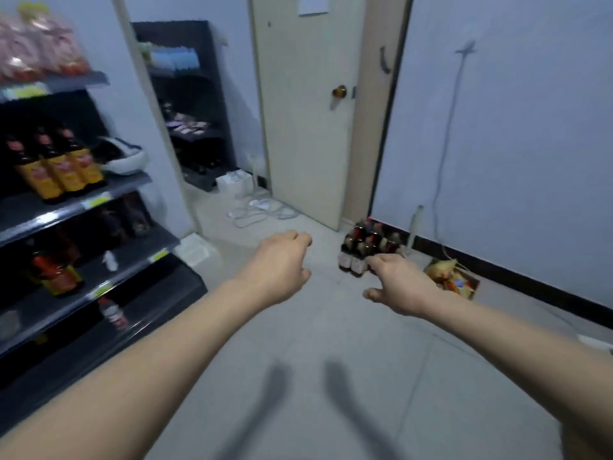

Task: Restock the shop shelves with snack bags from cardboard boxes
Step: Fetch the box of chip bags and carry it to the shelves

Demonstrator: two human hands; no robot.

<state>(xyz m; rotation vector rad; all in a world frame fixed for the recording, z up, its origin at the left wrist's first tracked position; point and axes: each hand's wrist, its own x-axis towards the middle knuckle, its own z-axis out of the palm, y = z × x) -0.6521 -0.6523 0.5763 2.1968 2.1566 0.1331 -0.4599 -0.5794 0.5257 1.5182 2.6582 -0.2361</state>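
Evidently this is the fetching step: beside the shop shelves, the left hand hangs loosely curled and empty, the right hand spread and empty. Next comes reaching the cardboard box of snack bags, on the floor just beyond the right hand.

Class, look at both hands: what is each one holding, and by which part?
Nothing. The left hand and right hand are both empty, stretched out above the floor.
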